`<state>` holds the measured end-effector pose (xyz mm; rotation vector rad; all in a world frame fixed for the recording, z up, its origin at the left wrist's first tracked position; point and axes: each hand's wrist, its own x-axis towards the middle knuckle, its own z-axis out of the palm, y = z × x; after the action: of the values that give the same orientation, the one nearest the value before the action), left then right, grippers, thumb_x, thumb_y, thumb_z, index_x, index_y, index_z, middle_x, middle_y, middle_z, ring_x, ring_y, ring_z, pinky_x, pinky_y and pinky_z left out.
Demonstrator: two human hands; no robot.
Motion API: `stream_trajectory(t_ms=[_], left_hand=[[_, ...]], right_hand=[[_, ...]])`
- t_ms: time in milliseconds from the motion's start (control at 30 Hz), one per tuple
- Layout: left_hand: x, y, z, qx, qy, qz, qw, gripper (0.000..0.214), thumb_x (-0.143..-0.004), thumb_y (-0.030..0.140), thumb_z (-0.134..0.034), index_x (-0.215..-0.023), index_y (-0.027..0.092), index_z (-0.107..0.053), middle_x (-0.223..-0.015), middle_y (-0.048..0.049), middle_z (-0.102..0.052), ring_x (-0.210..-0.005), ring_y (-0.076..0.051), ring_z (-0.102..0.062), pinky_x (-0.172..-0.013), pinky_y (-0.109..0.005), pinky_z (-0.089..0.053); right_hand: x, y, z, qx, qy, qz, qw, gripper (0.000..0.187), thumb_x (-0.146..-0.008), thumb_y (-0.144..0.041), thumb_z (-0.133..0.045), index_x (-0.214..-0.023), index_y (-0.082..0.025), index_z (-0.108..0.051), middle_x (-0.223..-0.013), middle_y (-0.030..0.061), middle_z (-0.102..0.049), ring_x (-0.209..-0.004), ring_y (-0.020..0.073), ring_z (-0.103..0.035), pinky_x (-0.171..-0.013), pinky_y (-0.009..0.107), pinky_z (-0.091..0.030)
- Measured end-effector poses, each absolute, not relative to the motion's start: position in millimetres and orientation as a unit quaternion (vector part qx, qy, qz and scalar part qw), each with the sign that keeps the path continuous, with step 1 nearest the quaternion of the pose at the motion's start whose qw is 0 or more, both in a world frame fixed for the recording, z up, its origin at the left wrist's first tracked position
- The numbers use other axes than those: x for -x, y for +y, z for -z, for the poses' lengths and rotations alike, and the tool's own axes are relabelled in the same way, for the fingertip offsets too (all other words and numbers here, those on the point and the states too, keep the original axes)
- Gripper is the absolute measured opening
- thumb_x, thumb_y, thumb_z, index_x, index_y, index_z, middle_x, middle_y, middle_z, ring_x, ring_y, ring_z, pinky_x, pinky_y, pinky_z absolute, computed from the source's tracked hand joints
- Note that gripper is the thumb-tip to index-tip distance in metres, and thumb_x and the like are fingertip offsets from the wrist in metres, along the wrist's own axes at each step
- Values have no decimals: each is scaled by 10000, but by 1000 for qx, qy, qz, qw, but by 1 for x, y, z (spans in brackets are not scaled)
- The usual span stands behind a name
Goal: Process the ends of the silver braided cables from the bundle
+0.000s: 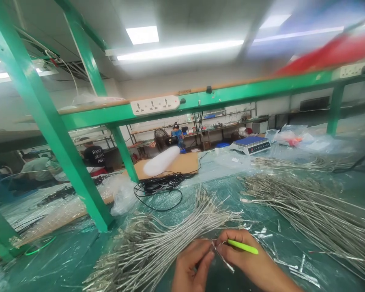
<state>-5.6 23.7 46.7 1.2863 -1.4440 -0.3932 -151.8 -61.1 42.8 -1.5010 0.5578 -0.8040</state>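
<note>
My left hand [194, 263] is closed, its fingertips pinching a thin silver cable near its end. Close beside it, my right hand [246, 253] is also closed, with a slim yellow-green handled tool [243, 246] sticking out between thumb and fingers; the tool's working tip is hidden. A short silver strand [226, 261] slants down between the two hands, and I cannot tell whether it is foil or braid. Left of and behind my hands lies a large bundle of silver cables [161, 239]. Another cable bundle [310, 215] spreads out on the right.
Foil scraps [304, 275] litter the green table covering. Behind are a coiled black cable [161, 184], a white roll [162, 160], a digital scale [251, 144] and plastic bags [298, 136]. A green frame post [63, 150] rises at left, with a power strip [155, 105] on the crossbar. People sit farther back.
</note>
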Motion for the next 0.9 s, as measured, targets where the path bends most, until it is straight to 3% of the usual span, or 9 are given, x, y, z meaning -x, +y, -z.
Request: stream_trajectory(t_ms=[167,333,567,900], left_hand=[[7,24,-51,-554,-623,159,529,259,-894,351,-541,-934,233,-768,-809,-68,-702,-725,-208,-628,-690,-278,-504],[6,25,-54,-557,-622,174,522,252,-901,299,-534,-993,226,-756,-889,-84,-729,-796,-222,-650,-711,-280,-490],[7,26,-55,-547,-623,182,529,236,-898,248,-544,-1008,245,-753,-906,-69,-726,-805,-204,-655,-706,-258,-475],[6,27,-55,-548,-646,148,510,204,-894,216,-540,-896,229,-743,-854,-50,-684,-794,-184,-644,-721,-241,-482]], right_hand=[[154,-61,-42,678,258,365,584,250,-796,-404,-649,-712,-169,-639,-667,-21,-510,-645,133,-446,-590,220,-378],[157,-59,-58,727,221,344,552,178,-818,-336,-618,-741,-175,-616,-701,-23,-494,-662,135,-451,-608,222,-378],[156,-58,-53,728,237,345,542,195,-841,-325,-580,-712,-184,-544,-695,-37,-434,-673,132,-420,-615,218,-353],[155,-60,-50,697,228,351,583,143,-781,-278,-622,-706,-158,-597,-665,-37,-489,-636,116,-419,-584,215,-335]])
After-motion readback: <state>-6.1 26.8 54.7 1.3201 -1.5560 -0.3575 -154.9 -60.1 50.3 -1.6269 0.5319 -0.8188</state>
